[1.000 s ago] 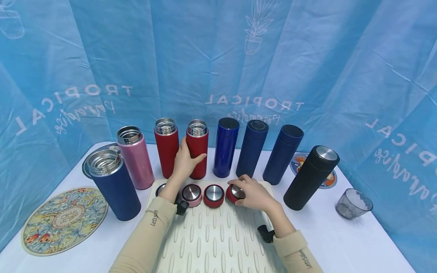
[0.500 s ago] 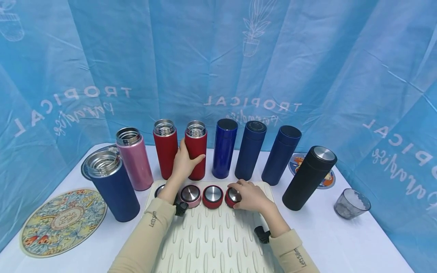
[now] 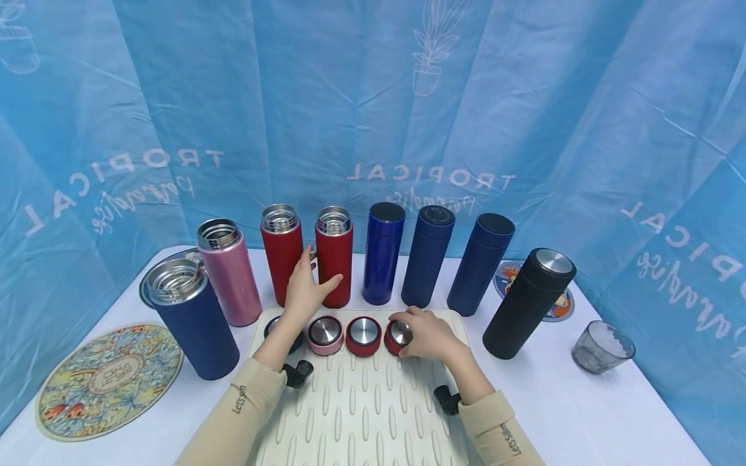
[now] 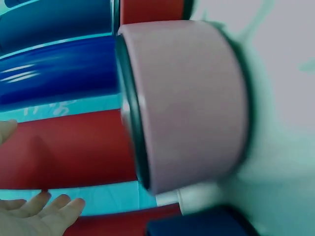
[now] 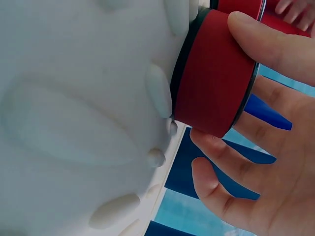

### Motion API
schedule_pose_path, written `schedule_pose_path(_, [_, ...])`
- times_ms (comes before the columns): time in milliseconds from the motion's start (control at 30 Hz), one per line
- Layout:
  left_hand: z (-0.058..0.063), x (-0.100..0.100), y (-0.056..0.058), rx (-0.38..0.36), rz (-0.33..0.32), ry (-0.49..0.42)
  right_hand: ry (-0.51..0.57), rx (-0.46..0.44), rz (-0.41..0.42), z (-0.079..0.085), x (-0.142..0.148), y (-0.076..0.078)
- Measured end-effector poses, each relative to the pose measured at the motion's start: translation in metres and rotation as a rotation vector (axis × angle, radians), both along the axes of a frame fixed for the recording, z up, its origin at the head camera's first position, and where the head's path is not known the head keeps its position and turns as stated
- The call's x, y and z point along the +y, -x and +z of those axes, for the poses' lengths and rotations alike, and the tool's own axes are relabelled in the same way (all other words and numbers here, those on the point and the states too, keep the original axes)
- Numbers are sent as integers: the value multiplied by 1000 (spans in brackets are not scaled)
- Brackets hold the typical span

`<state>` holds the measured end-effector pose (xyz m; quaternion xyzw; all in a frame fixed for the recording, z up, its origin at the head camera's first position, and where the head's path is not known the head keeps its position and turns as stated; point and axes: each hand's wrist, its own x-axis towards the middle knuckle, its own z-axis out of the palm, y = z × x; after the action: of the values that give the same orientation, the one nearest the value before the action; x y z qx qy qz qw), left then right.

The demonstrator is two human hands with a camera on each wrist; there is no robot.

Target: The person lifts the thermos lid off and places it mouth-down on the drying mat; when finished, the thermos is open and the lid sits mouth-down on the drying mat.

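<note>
My right hand (image 3: 430,333) grips a red bottle lid (image 5: 214,73) with a steel top, thumb on one side and fingers round the other. That lid sits on the cream ridged mat (image 3: 364,414). My left hand (image 3: 304,291) has its fingers spread beside the right-hand red bottle (image 3: 335,259), which stands uncapped; in the left wrist view a gap shows below the bottle, above the fingertips. Left of it stands another uncapped red bottle (image 3: 282,259). Along the mat's far edge lie a second red lid (image 3: 364,335), a pink lid (image 3: 325,335) and a dark blue lid, partly behind my left wrist.
An uncapped pink bottle (image 3: 232,278) and an uncapped blue bottle (image 3: 201,330) stand at left. Several capped blue bottles and a black bottle (image 3: 524,307) stand to the right. A glass (image 3: 603,348) is near the right edge. A patterned round mat (image 3: 111,382) lies at left.
My left hand has let go of the right-hand red bottle and drawn back a little to the left. My right hand stays on the red lid.
</note>
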<state>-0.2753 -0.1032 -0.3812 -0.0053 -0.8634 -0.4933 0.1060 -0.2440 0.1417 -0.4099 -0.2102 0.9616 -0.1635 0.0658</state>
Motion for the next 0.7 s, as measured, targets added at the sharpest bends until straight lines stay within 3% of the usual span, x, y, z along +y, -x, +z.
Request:
schedule_pose_path(333, [-17,-31,-27,24,-42,2,-10,17,-10,2,-1,-1])
schedule_pose_path(700, [-26,-61,-42,-21,-25,33,6,7,-16,1,-1,-2])
